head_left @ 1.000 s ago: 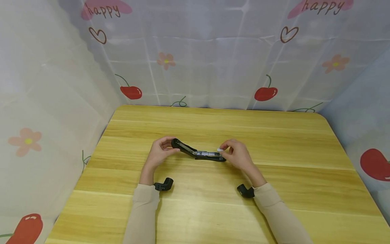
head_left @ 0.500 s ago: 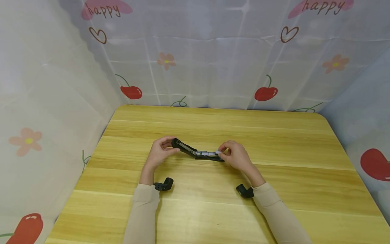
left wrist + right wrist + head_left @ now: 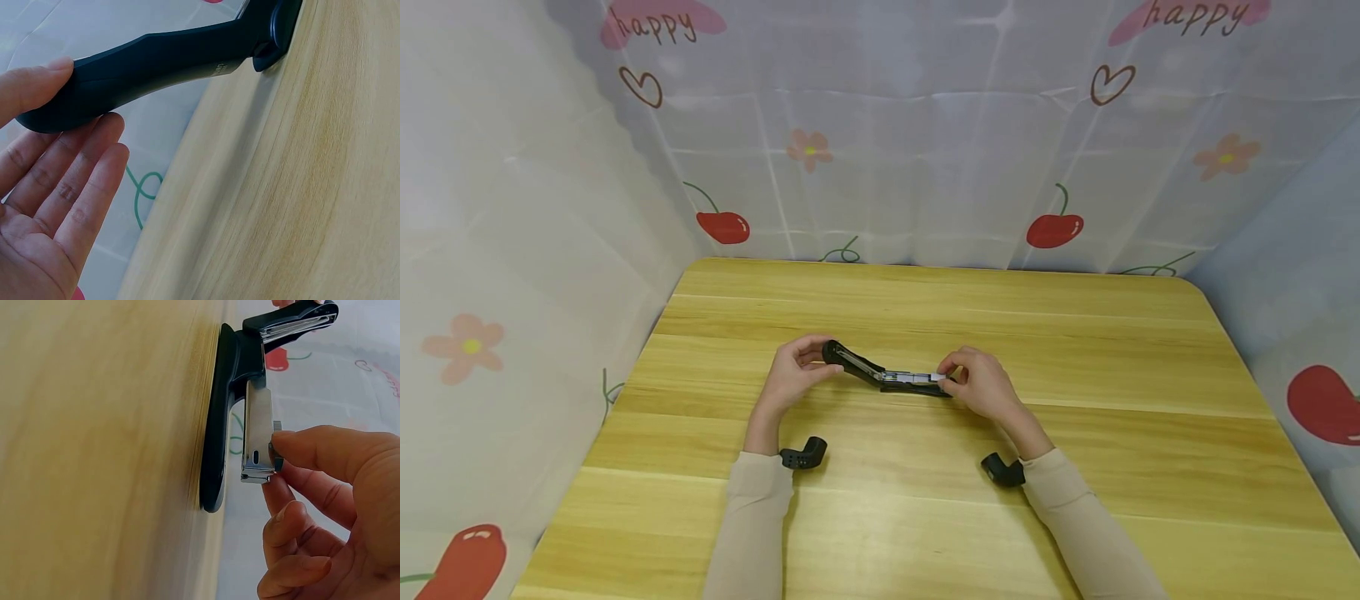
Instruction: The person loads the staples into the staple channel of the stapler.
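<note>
A black stapler stands opened wide on the table, its top arm tilted up to the left. My left hand holds the end of that arm between the thumb on one side and fingertips on the other. The silver magazine lies exposed along the base. My right hand pinches a short silver strip of staples between thumb and fingers, right at the magazine's open top near its front end. Part of the strip is hidden behind the thumb; the other right fingers are loosely curled below.
The wooden table spreads around the stapler, with its far edge against a patterned curtain. Black wrist cameras stick out inward from both wrists, over the table in front of the stapler.
My right hand has shifted slightly left and lowered the strip of staples from above the magazine's front end down to its top. The left hand and the stapler stay where they were.
</note>
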Action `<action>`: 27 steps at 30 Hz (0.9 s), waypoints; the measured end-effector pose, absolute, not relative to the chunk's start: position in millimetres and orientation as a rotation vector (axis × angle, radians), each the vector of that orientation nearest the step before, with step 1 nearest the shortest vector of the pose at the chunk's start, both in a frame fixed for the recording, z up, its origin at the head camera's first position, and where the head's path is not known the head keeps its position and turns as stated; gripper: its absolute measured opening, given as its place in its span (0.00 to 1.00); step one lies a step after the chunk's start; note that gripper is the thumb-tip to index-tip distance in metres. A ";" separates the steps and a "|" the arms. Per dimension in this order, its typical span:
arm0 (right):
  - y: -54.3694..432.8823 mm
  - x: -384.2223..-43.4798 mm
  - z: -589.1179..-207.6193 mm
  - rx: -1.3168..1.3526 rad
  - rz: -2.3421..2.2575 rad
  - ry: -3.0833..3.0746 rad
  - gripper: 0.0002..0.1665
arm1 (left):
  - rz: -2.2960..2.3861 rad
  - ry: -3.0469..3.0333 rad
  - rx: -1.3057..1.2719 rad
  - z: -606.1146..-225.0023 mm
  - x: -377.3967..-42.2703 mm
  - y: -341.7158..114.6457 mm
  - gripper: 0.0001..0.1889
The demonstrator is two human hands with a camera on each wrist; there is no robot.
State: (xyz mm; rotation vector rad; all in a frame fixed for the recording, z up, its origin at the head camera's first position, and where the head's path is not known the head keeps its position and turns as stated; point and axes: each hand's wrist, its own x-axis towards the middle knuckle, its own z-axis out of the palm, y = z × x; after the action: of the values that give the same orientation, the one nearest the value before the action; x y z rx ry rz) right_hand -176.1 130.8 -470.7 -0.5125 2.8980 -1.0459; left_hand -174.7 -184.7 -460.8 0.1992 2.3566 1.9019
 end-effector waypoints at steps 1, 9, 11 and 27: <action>130.7 -176.3 -470.8 -0.510 -1.044 2.897 0.04 | 1.904 2.355 0.198 -461.1 -174.8 -184.8 0.26; 131.2 -175.6 -470.6 -0.521 -1.041 2.897 0.04 | 1.908 2.350 0.199 -465.7 -176.6 -185.8 0.26; 131.2 -175.8 -470.8 -0.526 -1.039 2.900 0.04 | 1.906 2.354 0.201 -465.3 -176.4 -185.7 0.27; 132.7 -175.5 -470.6 -0.507 -1.029 2.872 0.05 | 1.887 2.361 0.185 -467.2 -176.7 -186.3 0.27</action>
State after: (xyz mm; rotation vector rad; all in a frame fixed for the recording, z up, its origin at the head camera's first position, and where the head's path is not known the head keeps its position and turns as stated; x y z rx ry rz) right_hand -175.5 132.7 -470.6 -0.5072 2.8720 -1.0288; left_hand -176.7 -186.3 -467.2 0.1850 2.3605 1.8868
